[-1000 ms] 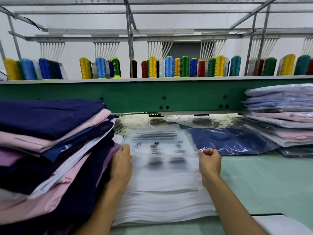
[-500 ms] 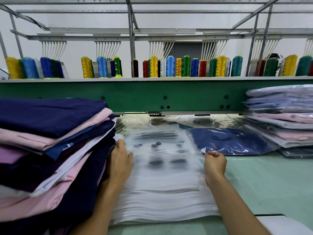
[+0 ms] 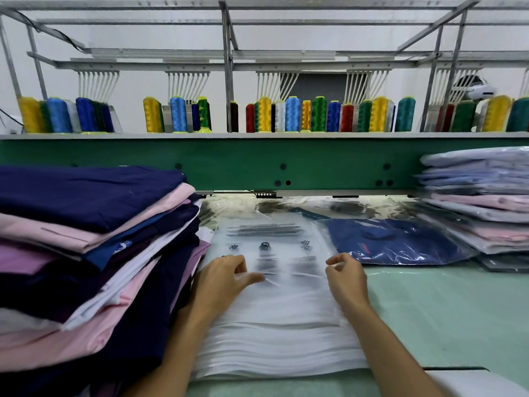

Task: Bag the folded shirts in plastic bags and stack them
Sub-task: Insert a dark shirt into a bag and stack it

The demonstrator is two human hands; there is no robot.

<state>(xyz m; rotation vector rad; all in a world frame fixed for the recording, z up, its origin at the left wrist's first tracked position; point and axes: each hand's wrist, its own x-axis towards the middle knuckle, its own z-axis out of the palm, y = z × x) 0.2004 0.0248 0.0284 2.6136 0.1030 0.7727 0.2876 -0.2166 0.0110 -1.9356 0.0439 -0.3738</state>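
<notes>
Head view puts us over the stack of plastic bags [image 3: 274,333] on the green table [image 3: 446,316], with the pile of folded shirts [image 3: 86,242] touching its left side. Compared with a second ago, our left hand [image 3: 226,277] has left the stack's edge by the shirts. It now lies on the top bag [image 3: 269,253], fingers spread and nearly straight, pressing the film, which has wrinkled between our hands. Our right hand [image 3: 346,277] has slid nearer to us along the right edge and loosened from a tight fist. Its fingers are curled at that edge, but the film is so clear that we cannot tell whether any sits between thumb and forefinger. We judge that we are separating one bag to open it; no shirt is picked yet. One bagged navy shirt [image 3: 395,242] lies just beyond, beside the stack of bagged shirts [image 3: 481,202].
</notes>
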